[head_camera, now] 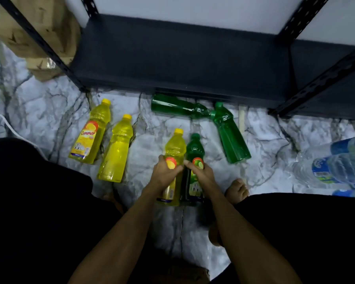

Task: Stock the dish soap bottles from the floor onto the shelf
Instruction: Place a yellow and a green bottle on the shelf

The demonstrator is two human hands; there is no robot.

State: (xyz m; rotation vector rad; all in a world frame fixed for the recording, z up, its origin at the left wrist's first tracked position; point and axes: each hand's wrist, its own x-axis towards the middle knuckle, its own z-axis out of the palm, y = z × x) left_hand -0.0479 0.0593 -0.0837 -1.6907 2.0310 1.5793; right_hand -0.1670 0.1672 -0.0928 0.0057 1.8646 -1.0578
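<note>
The low dark metal shelf [182, 58] stands at the back, on the marble-patterned floor [49, 103]. Left of it sit brown cardboard boxes [39, 27]. Before the shelf's front edge lie two green plastic bottles [178, 106], necks meeting. Further left, two yellow plastic bottles [90, 134] lie side by side. Nearer the person, a yellow labelled bottle [174, 148] and a green labelled bottle [194, 148] touch, the left hand [164, 175] around the first, the right hand [201, 173] around the second. Clear plastic water bottles [336, 167] lie far right.
</note>
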